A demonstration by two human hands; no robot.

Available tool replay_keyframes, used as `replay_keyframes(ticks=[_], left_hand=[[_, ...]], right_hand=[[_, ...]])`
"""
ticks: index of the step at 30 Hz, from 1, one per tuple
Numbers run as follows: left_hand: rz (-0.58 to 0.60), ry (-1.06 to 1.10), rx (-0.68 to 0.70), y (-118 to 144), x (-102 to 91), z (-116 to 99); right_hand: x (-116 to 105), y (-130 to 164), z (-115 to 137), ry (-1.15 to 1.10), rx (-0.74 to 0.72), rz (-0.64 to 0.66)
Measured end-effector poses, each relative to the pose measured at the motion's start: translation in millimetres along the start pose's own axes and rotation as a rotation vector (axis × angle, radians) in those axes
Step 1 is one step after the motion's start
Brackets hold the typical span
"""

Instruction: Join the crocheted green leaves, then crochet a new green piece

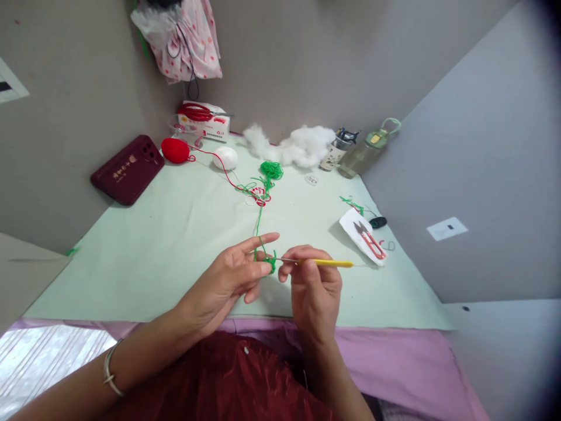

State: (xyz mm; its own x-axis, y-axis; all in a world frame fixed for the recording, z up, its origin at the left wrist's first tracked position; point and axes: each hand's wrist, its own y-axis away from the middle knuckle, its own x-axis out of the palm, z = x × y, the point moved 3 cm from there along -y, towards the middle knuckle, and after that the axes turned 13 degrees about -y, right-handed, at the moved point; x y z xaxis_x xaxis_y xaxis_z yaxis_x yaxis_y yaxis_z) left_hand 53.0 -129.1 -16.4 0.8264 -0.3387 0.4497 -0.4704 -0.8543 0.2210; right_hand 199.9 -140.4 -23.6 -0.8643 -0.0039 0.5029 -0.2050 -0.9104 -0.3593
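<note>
My left hand (232, 272) pinches a small piece of green crochet work (272, 266) between thumb and fingers, its index finger stretched out with green yarn (258, 219) running over it. That strand leads back across the table to a loose green yarn ball (271, 170). In my right hand (314, 286) is a crochet hook (331, 263) with a yellow handle, held between thumb and fingers. The hook's metal tip points left and meets the green piece; whether it sits inside a loop is too small to tell.
Behind my hands lie a red yarn ball (175, 151), a white yarn ball (225, 158) and white stuffing (307, 146). A phone (128, 171) leans at left. Thread snips (370, 238) rest on white paper at right. A bottle (366, 152) and a pen cup (333, 153) stand at back right.
</note>
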Motion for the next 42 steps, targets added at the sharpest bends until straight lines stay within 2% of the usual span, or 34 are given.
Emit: replay_keyframes(ticks=[5, 8, 13, 16, 18, 22, 25, 28, 30, 32, 33, 35, 38, 40, 42], left_hand=[[0.132, 0.058, -0.054, -1, -1.1, 1], [0.079, 0.007, -0.015, -1, 1.2, 0], [-0.089, -0.143, 0.119, -1, 1.2, -1], [-0.141, -0.192, 0.142, -1, 0.2, -2], [-0.161, -0.169, 0.152, -1, 0.1, -1], [-0.092, -0.013, 0.047, -5, 0.2, 2], [-0.036, 0.060, -0.013, -7, -0.7, 2], [-0.136, 0.002, 0.106, -7, -2.1, -2], [-0.167, -0.021, 0.145, -7, -0.6, -2], [-0.096, 0.021, 0.068, -7, 1.6, 2], [-0.050, 0.056, 0.017, -7, 2.0, 4], [0.000, 0.117, -0.042, -8, 0.2, 4], [-0.025, 0.124, -0.005, -8, -3.9, -1], [-0.033, 0.083, 0.028, -7, -2.9, -4], [-0.063, 0.031, 0.073, -6, -1.0, -4]], right_hand=[[-4, -6, 3, -0.114, 0.124, -0.044], [0, -4, 3, -0.131, 0.135, 0.020], [7, 3, 7, 0.160, -0.044, 0.056], [9, 6, 8, 0.272, -0.098, 0.067], [10, 10, 9, 0.409, -0.201, 0.109], [11, 13, 13, 0.607, -0.428, 0.172], [7, 5, 15, 0.488, -0.352, 0.101], [7, 1, 12, 0.428, -0.260, 0.091], [10, 3, 9, 0.559, -0.351, 0.136], [11, 8, 8, 0.675, -0.490, 0.164], [9, 8, 8, 0.675, -0.512, 0.163], [4, 6, 7, 0.552, -0.418, 0.116], [-3, -1, 7, 0.264, -0.217, 0.015], [-2, -2, 8, 0.176, -0.178, 0.013], [2, -1, 9, 0.202, -0.194, 0.034]])
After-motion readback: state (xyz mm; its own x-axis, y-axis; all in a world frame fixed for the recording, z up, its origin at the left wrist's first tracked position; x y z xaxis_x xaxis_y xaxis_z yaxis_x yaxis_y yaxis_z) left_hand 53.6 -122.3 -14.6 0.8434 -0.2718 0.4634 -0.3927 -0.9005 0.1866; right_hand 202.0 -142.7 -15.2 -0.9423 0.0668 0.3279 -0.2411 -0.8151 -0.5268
